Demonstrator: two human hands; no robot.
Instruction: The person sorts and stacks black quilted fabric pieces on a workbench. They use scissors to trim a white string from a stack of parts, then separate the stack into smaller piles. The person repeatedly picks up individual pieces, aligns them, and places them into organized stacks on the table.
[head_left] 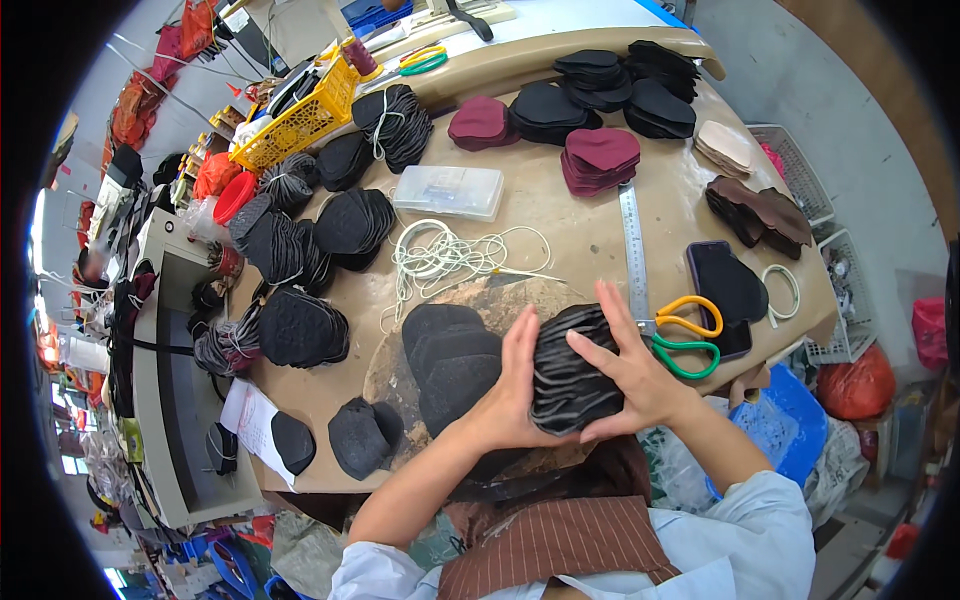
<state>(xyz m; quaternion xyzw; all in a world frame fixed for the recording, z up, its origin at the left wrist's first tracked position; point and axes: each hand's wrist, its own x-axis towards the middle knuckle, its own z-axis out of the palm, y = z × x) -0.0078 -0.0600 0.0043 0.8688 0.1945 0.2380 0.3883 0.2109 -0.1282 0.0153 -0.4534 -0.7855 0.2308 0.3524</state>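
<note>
From where I stand, both hands are wrapped about a stack of black pieces (577, 372) with greyish edges, close to the near edge of the brown-covered table (585, 235). The left hand (512, 385) grasps its left side with the fingers pointing away from the body; the right hand (640, 380) clasps the other side, its fingers spread. The stack is above the round wooden block (525, 292), whose near rim sits close to the person's striped apron (560, 550). Beyond the hands, a stretch of brown surface runs between the tangle of pale string (430, 265) and the steel ruler (634, 250), reaching up toward the maroon stack (600, 165). To the right there is little room: scissors (657, 340) with orange and green handles lie just beside the right hand, and past them are a phone (709, 263) partly covered by a black piece and a coil of pale cord (796, 295) near the table's right edge. On the left, loose black pieces (450, 350) overlap on the block beside the left hand. Farther left, tied black bundles (355, 228) crowd the table, and a clear plastic box (448, 190) lies behind the string.
</note>
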